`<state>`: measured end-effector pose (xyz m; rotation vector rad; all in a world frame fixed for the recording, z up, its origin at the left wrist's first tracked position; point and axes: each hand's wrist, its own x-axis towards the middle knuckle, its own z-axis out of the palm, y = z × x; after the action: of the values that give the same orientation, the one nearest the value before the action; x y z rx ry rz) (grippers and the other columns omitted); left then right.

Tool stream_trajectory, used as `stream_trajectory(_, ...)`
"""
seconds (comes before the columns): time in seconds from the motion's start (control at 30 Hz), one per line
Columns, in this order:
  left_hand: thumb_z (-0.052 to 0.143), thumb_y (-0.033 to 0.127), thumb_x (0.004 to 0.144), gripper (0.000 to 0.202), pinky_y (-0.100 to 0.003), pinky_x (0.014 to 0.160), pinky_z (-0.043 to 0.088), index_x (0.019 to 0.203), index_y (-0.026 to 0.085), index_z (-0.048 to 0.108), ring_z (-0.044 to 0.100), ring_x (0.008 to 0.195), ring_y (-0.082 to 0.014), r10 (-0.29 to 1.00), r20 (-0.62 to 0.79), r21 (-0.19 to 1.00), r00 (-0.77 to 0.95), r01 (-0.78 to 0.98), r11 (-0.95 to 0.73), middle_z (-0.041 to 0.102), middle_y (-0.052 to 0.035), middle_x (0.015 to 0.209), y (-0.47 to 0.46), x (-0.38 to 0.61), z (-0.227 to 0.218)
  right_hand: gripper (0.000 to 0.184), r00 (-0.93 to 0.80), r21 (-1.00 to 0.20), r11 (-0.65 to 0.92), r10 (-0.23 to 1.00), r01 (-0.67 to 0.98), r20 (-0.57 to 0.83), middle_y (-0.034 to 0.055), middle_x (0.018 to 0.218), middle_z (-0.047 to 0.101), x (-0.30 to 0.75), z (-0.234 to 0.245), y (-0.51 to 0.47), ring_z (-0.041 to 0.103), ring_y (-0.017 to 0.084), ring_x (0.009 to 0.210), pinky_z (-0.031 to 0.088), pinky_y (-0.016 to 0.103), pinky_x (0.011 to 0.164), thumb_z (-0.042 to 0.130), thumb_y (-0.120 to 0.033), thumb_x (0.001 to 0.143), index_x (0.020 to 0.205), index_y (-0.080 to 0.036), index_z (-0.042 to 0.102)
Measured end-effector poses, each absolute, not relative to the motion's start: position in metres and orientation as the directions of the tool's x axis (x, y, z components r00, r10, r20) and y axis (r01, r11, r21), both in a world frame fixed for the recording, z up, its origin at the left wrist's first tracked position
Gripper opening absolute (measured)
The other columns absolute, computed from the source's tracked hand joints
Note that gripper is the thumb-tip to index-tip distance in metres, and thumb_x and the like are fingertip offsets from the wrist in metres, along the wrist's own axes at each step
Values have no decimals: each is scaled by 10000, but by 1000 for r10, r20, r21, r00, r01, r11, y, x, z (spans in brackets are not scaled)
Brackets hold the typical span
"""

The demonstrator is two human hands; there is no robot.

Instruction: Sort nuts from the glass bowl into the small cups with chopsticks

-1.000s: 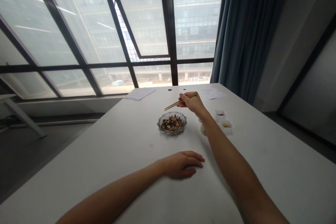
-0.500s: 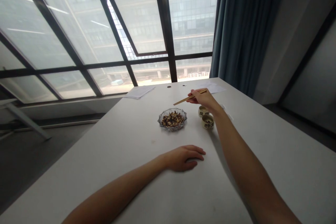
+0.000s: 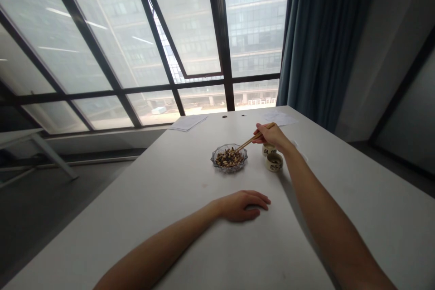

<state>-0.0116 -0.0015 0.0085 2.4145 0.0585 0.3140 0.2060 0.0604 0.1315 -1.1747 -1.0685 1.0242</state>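
My right hand [image 3: 273, 136] grips a pair of wooden chopsticks [image 3: 253, 139], whose tips reach down into a small glass bowl [image 3: 229, 158] of mixed dark and pale beans. Two little patterned cups [image 3: 273, 162] stand just right of the bowl, under my right wrist. My left hand [image 3: 244, 205] lies flat on the white table [image 3: 170, 199] nearer to me, fingers stretched out, holding nothing.
Sheets of paper [image 3: 187, 122] lie at the far edge by the window, with more paper [image 3: 283, 119] at the far right. A blue curtain [image 3: 316, 41] hangs at the right. Another table's legs [image 3: 41, 154] show at the left.
My right hand lowered the chopsticks from above the table so their tips now enter the bowl. My left hand stayed flat. The camera shifted slightly.
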Motion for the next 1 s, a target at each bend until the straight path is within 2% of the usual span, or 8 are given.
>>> stream_trajectory(0.23,556,244,962,338,-356,1139,447,1279,188,660,606,1296,-215,126,227,676,966,-63,-734,647,-146,1377,2,-12,7,347,134,-986,168,976,24,170,129,600,718,205,104,86,721,191,499,617,232,498,652,-279,977,682,-97,668)
stream_trajectory(0.57,586,287,966,338,-370,1130,452,1285,211,666,625,1263,-234,180,209,733,961,-32,-679,668,-135,1350,5,-12,6,392,145,-983,159,974,95,172,124,613,729,197,78,109,745,204,549,615,225,501,642,-360,980,680,-110,672)
stream_trajectory(0.83,592,303,961,347,-381,1119,454,1281,195,671,634,1241,-245,193,202,754,960,-27,-656,684,-137,1316,8,-13,7,383,213,-976,158,959,147,187,114,624,736,193,76,110,746,198,548,599,212,482,645,-388,973,691,-130,663)
stream_trajectory(1.0,606,325,955,369,-362,1085,477,1300,206,663,652,1193,-234,247,152,775,957,40,-631,700,-118,1283,9,-15,7,393,251,-975,143,950,171,184,114,579,714,183,83,101,725,192,504,579,208,455,619,-338,987,654,-129,641)
